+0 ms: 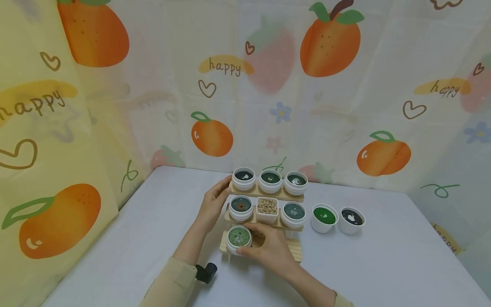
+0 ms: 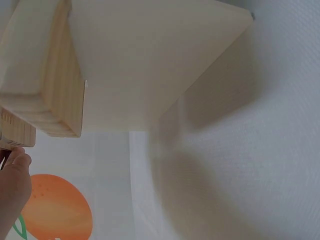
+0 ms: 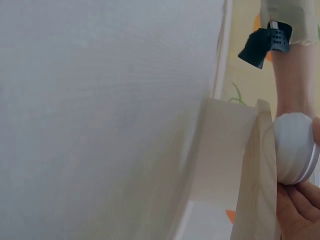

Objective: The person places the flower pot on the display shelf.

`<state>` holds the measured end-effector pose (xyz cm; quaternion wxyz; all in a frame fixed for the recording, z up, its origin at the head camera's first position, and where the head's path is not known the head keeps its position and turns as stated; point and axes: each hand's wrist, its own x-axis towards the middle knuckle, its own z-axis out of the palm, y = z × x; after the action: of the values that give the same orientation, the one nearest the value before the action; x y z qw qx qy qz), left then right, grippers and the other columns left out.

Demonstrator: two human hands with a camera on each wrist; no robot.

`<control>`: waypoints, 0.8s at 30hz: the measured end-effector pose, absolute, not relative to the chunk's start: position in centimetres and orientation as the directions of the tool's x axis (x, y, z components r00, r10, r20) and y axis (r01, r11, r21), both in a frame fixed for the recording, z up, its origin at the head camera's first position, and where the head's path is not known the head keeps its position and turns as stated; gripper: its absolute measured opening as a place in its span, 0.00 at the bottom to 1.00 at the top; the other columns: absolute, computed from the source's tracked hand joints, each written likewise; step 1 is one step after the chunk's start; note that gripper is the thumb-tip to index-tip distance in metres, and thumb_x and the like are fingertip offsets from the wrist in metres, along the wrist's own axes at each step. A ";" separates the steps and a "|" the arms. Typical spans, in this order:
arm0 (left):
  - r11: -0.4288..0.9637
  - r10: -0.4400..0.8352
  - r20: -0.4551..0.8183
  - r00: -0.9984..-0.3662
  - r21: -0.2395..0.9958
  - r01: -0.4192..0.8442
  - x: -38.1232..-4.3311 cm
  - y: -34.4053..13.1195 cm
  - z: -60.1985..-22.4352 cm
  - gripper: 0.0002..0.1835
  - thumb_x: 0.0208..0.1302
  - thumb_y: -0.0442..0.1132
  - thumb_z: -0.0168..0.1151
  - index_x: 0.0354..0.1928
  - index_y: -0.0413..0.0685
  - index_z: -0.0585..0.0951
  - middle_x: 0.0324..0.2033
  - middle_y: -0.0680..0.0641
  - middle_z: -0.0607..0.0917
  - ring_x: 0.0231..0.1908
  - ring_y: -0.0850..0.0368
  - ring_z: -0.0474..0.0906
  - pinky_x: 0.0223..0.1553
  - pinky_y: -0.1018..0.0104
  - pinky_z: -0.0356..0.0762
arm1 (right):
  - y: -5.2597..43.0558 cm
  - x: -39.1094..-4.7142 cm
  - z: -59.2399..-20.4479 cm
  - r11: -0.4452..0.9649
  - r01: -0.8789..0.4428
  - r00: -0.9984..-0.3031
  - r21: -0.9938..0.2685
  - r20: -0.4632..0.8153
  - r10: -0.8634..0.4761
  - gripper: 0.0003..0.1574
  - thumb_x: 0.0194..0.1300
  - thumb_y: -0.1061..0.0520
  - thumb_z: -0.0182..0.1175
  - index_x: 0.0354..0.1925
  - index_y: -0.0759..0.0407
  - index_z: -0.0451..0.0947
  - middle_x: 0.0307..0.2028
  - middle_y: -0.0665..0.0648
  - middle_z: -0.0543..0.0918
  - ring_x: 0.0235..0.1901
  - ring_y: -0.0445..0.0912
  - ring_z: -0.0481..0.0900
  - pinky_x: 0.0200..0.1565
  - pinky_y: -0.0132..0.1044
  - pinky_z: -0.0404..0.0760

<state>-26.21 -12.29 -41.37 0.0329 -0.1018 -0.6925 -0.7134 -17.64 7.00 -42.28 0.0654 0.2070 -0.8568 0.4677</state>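
A three-tier wooden stand (image 1: pixel 294 248) carries small white pots. On its lowest tier, at the left end, my right hand (image 1: pixel 274 249) grips a white pot with speckled green contents (image 1: pixel 238 236), thumb at the front and fingers behind. The right wrist view shows this ribbed white pot (image 3: pixel 294 147) right at the lowest board (image 3: pixel 257 185). My left hand (image 1: pixel 212 207) holds the left end of the top tier; in the left wrist view its fingers (image 2: pixel 19 162) are at the board's end. Beside it are a dark-filled pot (image 1: pixel 244 179) and a blue-green pot (image 1: pixel 241 209).
The middle tier also holds a square pot of beige pellets (image 1: pixel 267 209) and a teal-filled pot (image 1: pixel 293 214). Two more pots, one bright green (image 1: pixel 324 217) and one dark (image 1: pixel 351 219), stand on the white table to the right. A patterned cloth (image 1: pixel 268 106) hangs behind.
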 end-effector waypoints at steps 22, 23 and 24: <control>-0.055 0.092 0.188 -0.978 0.981 0.184 -26.3 -12.3 -41.4 0.25 0.76 0.36 0.47 0.73 0.40 0.63 0.73 0.40 0.67 0.74 0.47 0.61 0.78 0.53 0.57 | 7.6 -17.2 -42.0 0.443 -0.400 -0.910 -0.802 0.293 -0.293 0.34 0.43 0.48 0.80 0.52 0.47 0.83 0.47 0.47 0.89 0.46 0.40 0.86 0.51 0.32 0.85; -0.055 0.090 0.187 -0.978 0.982 0.182 -26.2 -12.3 -41.4 0.25 0.76 0.36 0.47 0.73 0.41 0.64 0.73 0.40 0.67 0.74 0.47 0.61 0.78 0.54 0.57 | 7.6 -17.1 -41.9 0.430 -0.393 -0.913 -0.813 0.289 -0.288 0.35 0.43 0.48 0.80 0.52 0.46 0.83 0.47 0.46 0.89 0.45 0.40 0.86 0.51 0.32 0.85; -0.054 0.089 0.185 -0.979 0.982 0.181 -26.2 -12.3 -41.4 0.25 0.76 0.36 0.47 0.73 0.41 0.64 0.72 0.40 0.67 0.74 0.47 0.62 0.78 0.54 0.57 | 7.7 -17.0 -41.8 0.424 -0.390 -0.914 -0.817 0.289 -0.284 0.35 0.42 0.48 0.80 0.52 0.46 0.83 0.47 0.46 0.89 0.45 0.40 0.87 0.50 0.32 0.85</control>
<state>-26.21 -12.25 -41.37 0.0321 -0.0983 -0.6869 -0.7193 -17.02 7.72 -41.85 0.0530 0.2001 -0.8421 0.4979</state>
